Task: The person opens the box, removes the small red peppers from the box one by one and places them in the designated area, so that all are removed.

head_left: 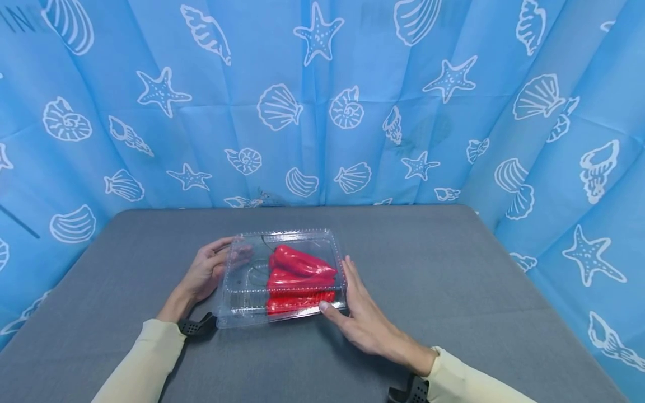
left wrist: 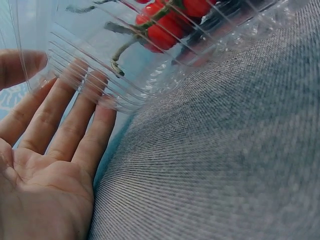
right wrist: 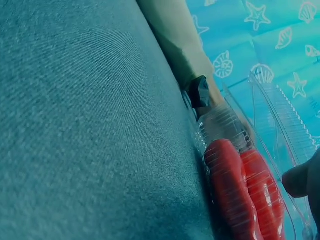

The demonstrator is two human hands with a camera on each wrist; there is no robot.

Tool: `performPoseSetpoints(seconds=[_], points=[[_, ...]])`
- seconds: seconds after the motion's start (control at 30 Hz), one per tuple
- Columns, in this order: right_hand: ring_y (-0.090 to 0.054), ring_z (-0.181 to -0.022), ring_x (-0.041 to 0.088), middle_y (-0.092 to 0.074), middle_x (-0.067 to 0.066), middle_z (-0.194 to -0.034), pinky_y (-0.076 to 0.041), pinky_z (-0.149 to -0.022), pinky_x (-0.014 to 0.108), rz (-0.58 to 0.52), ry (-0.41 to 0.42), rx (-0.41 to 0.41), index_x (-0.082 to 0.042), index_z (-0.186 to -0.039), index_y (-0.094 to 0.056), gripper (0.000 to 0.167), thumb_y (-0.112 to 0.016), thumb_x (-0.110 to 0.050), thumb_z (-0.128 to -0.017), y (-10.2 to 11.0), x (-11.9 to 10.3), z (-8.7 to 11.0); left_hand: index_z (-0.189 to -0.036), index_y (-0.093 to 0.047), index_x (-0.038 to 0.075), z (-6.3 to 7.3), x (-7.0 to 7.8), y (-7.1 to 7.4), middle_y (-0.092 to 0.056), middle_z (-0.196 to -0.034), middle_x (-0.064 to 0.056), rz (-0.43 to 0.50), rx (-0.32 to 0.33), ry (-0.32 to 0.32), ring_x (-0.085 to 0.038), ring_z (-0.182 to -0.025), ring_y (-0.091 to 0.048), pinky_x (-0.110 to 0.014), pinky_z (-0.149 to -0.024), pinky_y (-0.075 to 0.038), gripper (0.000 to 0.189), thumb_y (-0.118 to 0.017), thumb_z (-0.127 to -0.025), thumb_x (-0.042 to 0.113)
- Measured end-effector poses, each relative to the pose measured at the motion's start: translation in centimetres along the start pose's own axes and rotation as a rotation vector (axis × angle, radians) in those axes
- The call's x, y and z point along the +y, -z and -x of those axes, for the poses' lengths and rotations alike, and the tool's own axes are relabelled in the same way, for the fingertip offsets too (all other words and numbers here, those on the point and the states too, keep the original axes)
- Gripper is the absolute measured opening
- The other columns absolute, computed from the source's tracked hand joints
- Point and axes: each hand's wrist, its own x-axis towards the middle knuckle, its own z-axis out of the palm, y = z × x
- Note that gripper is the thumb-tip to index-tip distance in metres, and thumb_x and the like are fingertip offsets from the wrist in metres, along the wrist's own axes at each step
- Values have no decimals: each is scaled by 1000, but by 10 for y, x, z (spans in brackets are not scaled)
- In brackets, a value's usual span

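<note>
A clear plastic clamshell container [head_left: 247, 299] sits on the grey table between both hands. Through its lid show several glossy red peppers [head_left: 302, 280], gathered toward its right side; the left wrist view shows their green stems. At the container's left end is my left hand [head_left: 205, 268], its fingers straight and their tips seen through the plastic. The thumb [left wrist: 22, 67] lies apart from the fingers, at the plastic's edge. My right hand [head_left: 365, 319] holds the front right corner, thumb at the front edge and fingers along the right side. Part of the lid [right wrist: 280, 115] stands up from the base.
Grey cloth covers the table [head_left: 453, 280]. A blue curtain [head_left: 322, 112] with white shell and starfish prints hangs behind it and along the sides. A black band [head_left: 199, 326] is on the left wrist, another [head_left: 415, 389] by the right sleeve.
</note>
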Motion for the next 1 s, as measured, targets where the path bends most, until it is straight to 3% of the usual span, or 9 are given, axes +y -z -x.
performPoseSetpoints(seconds=[0.1, 0.23, 0.57, 1.0], points=[[-9, -154, 34, -4, 14, -169, -14, -122, 60, -44, -33, -25, -6, -163, -2, 94, -64, -38, -99, 1, 0, -2, -141, -47, -8, 0, 0, 0, -72, -123, -6, 3, -10, -7, -20, -116, -67, -37, -100, -55, 37, -47, -105, 0], [-14, -153, 33, -10, 15, -169, -16, -123, 58, -72, 1, -22, -9, -163, -2, 92, -63, -34, -100, 0, 2, -2, -140, -48, -8, -1, 0, 0, -72, -123, -6, 12, -16, -17, -20, -117, -67, -37, -101, -54, 36, -45, -105, -2], [-13, -152, 40, -10, 28, -165, -14, -122, 57, -33, 105, 60, 7, -159, -8, 79, -54, -28, -105, -7, 7, 1, -140, -49, -6, 0, 2, -3, -72, -121, -3, -26, 27, 7, -18, -116, -67, -36, -100, -55, 36, -47, -105, 2], [-15, -152, 34, -13, 26, -166, -17, -123, 53, -30, 170, 91, 8, -158, -10, 74, -53, -21, -105, -10, 7, 1, -142, -46, -7, -2, 1, -1, -72, -122, -3, -21, 23, 8, -18, -115, -67, -36, -99, -55, 37, -47, -106, 2]])
